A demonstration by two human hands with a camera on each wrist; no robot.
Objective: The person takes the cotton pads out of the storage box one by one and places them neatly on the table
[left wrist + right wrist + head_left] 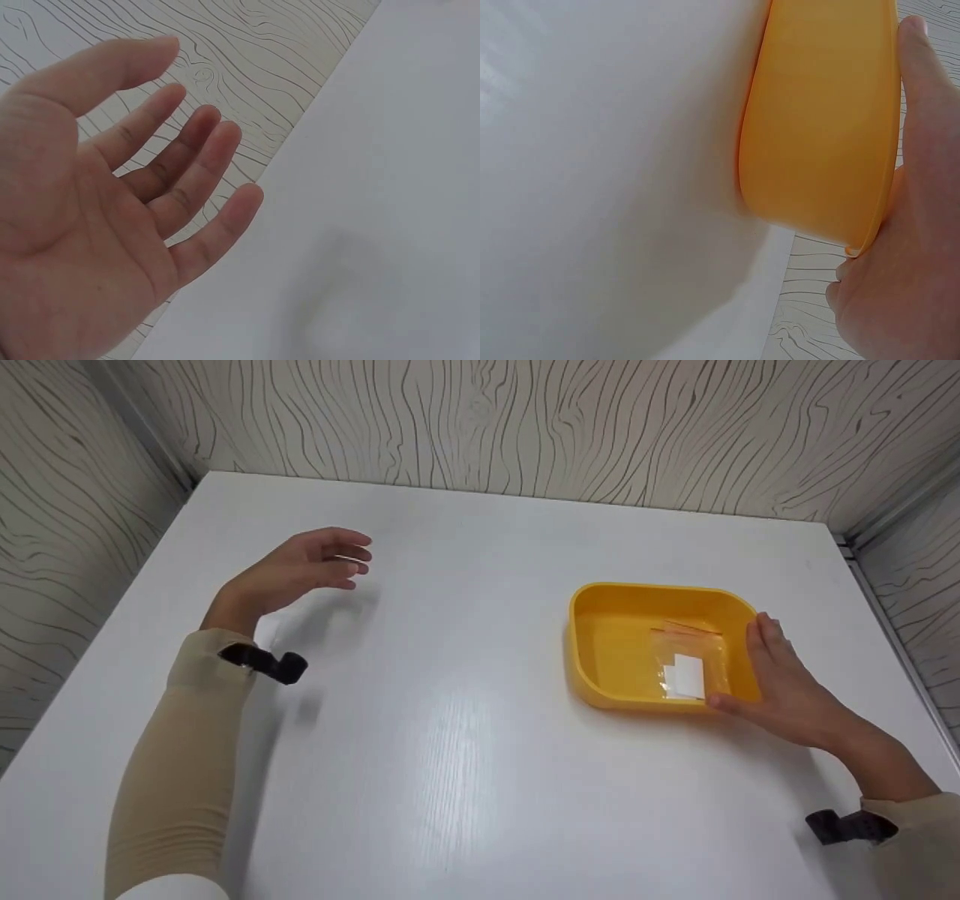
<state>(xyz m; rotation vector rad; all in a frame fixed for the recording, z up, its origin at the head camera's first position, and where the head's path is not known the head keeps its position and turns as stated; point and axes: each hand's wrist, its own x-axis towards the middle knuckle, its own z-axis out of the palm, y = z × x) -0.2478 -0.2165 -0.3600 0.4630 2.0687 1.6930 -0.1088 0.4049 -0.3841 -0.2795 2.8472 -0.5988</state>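
In the head view a yellow plastic bin [600, 699] stands on the right half of the white table. Inside it, toward the right end, lies a clear plastic bag [716, 660] with a red-orange line near its top and white labels [689, 676]. My right hand [787, 694] rests on the bin's near right corner, thumb at the front rim, straight fingers along the right rim. The right wrist view shows the thumb lying along the rim of the bin [821, 120]. My left hand [300, 564] hovers over the table at the left, fingers loosely bent, palm bare in the left wrist view.
The white table [450, 675] reaches back to a wall [480, 427] with a wood-grain line pattern. Similar panels stand at the left and right. A dark strap-like device [266, 661] sits on the left wrist, another [851, 826] on the right.
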